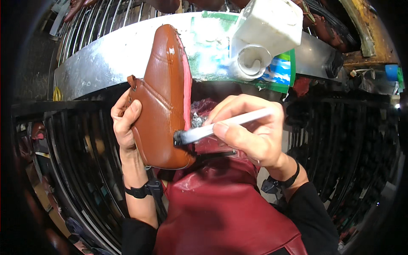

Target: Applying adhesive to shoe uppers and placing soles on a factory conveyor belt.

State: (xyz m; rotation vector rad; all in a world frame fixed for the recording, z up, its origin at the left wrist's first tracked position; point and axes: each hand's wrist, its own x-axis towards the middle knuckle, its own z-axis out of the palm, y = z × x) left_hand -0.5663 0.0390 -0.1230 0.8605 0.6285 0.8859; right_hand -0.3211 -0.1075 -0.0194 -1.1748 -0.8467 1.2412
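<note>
A brown leather shoe upper (158, 91), glossy in places, is held tilted in front of me with its toe pointing away. Pink material (186, 91) runs along its right edge. My left hand (126, 121) grips the upper at its left side, near a small loop, thumb on the leather. Between the fingers and thumb of my right hand (253, 127) is a brush (225, 125) with a pale handle. Its dark tip rests at the upper's lower right edge, near the heel end; whether it touches is hard to tell.
Beyond the shoe upper lies a metal bench surface (97, 66) with a green and blue sheet (204, 51). On it stand a white plastic jug (272, 23) and a round white cup (251, 61). Dark barred racks flank me; a red apron (221, 208) covers my lap.
</note>
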